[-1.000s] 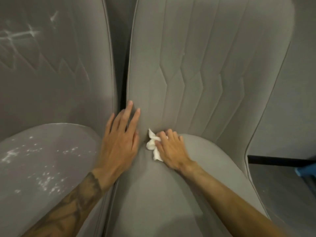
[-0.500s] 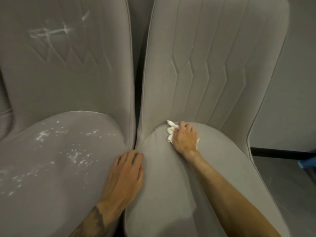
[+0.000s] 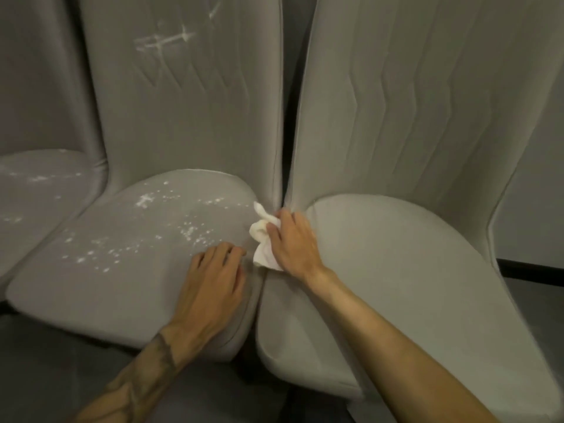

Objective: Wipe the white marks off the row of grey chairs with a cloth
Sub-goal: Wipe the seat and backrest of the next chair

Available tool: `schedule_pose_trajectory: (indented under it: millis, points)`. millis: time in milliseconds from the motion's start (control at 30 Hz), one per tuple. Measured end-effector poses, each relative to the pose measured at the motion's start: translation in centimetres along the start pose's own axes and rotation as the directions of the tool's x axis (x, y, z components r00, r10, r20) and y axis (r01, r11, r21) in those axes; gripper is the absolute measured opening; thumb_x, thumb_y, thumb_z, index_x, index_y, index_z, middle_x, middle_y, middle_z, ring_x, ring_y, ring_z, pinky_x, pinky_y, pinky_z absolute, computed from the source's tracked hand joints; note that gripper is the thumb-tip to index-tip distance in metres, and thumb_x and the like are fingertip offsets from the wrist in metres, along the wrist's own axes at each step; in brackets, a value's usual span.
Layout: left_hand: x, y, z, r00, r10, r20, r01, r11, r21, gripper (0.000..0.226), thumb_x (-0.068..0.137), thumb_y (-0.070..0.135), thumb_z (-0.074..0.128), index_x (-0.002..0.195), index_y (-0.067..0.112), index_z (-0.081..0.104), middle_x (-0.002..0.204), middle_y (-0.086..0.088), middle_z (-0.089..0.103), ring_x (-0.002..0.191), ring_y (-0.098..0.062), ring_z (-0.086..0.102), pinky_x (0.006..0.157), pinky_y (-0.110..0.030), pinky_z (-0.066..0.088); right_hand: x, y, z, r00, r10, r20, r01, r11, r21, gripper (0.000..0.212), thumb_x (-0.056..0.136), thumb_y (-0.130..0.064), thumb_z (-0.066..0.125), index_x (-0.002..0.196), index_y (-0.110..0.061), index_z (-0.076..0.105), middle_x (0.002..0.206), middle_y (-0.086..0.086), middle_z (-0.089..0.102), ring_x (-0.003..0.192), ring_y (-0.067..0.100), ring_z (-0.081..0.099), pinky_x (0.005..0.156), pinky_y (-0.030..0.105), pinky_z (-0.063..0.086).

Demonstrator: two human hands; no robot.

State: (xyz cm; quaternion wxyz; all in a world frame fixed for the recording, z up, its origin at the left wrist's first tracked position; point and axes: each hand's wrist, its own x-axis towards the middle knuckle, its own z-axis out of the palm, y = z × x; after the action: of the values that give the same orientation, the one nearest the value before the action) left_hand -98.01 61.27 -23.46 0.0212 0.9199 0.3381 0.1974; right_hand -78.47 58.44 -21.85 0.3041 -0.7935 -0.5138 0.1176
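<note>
Right hand (image 3: 293, 242) gripping cloth (image 3: 263, 243) shifted to speckled seat (image 3: 122, 270) edge; left hand (image 3: 213, 279) flat, relaxed

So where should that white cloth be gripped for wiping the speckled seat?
Grip the cloth at its bunched middle, from above and the right, as the right hand does. Its loose ends stick out either side of that hand, so a central grip probably keeps a pad down.

Three grey chairs stand side by side on the dark floor (image 3: 61, 377). White marks (image 3: 146, 201) speckle the middle seat (image 3: 122, 285) and streak its backrest (image 3: 183, 102); the left seat (image 3: 36, 203) is spotted too. My left hand (image 3: 213, 279) rests on the middle seat's right edge. My right hand (image 3: 293, 239) grips a bunched white cloth (image 3: 262, 239) at the gap beside the right seat (image 3: 412, 270).
</note>
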Motion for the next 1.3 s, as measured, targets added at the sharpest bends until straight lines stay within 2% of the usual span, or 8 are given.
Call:
schedule_pose_trajectory:
  millis: [167,333,533,633,800,933,1100,1300]
  points:
    - [-2.3,-2.7,-2.3,0.995,-0.103,0.011,0.101,0.989,0.109,0.020,0.102,0.019,0.055,0.120,0.018,0.065,0.112,-0.003,0.064,0.100,-0.027,0.062,0.088,-0.041,0.044,-0.5,-3.1,1.7,1.000,-0.011,0.021,0.014,0.993,-0.117,0.030,0.102,-0.033,0.045,0.124,-0.013,0.049,0.127,0.014,0.050,0.113,0.038,0.051,0.096,0.048,0.043]
    - [-3.8,-6.9,-5.1,0.986,-0.161,0.052,0.148,0.970,0.195,0.030,0.102,0.025,0.045,0.125,0.016,0.063,0.119,-0.006,0.063,0.105,-0.032,0.062,0.092,-0.047,0.046,-1.4,-3.9,3.9,0.999,-0.015,0.044,0.029,0.944,-0.329,0.032,0.101,-0.034,0.043,0.127,-0.016,0.045,0.132,0.012,0.047,0.118,0.036,0.048,0.095,0.045,0.040]
    - [-4.1,-15.4,-6.4,0.987,-0.159,0.025,0.153,0.973,0.170,0.025,0.105,0.022,0.054,0.127,0.015,0.062,0.121,-0.007,0.062,0.105,-0.030,0.060,0.094,-0.046,0.044,-1.0,-6.1,6.8,0.976,0.096,-0.197,-0.121,0.985,-0.120,0.021,0.098,-0.026,0.052,0.116,-0.014,0.051,0.122,0.014,0.041,0.110,0.039,0.047,0.096,0.048,0.040]
    - [-3.5,-20.8,-6.7,0.990,-0.137,0.032,0.131,0.979,0.158,0.024,0.107,0.024,0.051,0.126,0.014,0.062,0.120,-0.008,0.062,0.103,-0.031,0.059,0.093,-0.047,0.042,-0.3,-8.7,8.1,0.952,0.239,-0.189,-0.248,0.968,-0.029,0.031,0.094,-0.032,0.059,0.117,-0.014,0.048,0.125,0.014,0.039,0.113,0.039,0.046,0.099,0.047,0.039]
    - [-0.1,-28.7,-7.2,0.989,-0.080,0.123,0.066,0.992,0.110,0.036,0.105,0.032,0.035,0.126,0.016,0.060,0.123,-0.007,0.062,0.111,-0.034,0.060,0.094,-0.049,0.041,-0.3,-10.9,8.5,0.973,0.212,-0.087,-0.229,0.926,-0.302,0.044,0.092,-0.044,0.061,0.121,-0.018,0.040,0.122,0.012,0.042,0.103,0.039,0.054,0.087,0.044,0.046]
    - [3.4,-32.7,-6.2,0.985,0.021,0.170,-0.030,0.998,0.052,0.039,0.101,0.035,0.031,0.119,0.017,0.061,0.120,-0.007,0.063,0.111,-0.033,0.060,0.094,-0.049,0.041,-0.6,-11.9,8.7,0.950,0.261,-0.174,-0.313,0.807,-0.501,0.052,0.090,-0.055,0.059,0.120,-0.017,0.040,0.120,0.010,0.045,0.102,0.038,0.058,0.077,0.044,0.050]
    - [5.5,-35.8,-4.1,0.966,0.185,0.183,-0.181,0.983,-0.035,0.018,0.109,0.028,0.047,0.105,0.017,0.061,0.108,-0.006,0.061,0.100,-0.031,0.058,0.087,-0.045,0.038,-1.4,-15.7,11.9,0.828,0.401,-0.393,-0.551,0.714,-0.431,0.049,0.096,-0.053,0.051,0.124,-0.013,0.042,0.123,0.017,0.047,0.106,0.040,0.056,0.083,0.043,0.049]
    - [8.5,-38.3,-3.7,0.916,0.348,0.197,-0.335,0.937,-0.099,0.035,0.106,0.034,0.036,0.100,0.015,0.063,0.101,-0.007,0.064,0.094,-0.032,0.061,0.084,-0.044,0.039,-1.9,-17.6,12.4,0.883,0.292,-0.368,-0.452,0.743,-0.494,0.041,0.095,-0.050,0.054,0.118,-0.018,0.046,0.115,0.009,0.047,0.098,0.031,0.054,0.082,0.042,0.050]
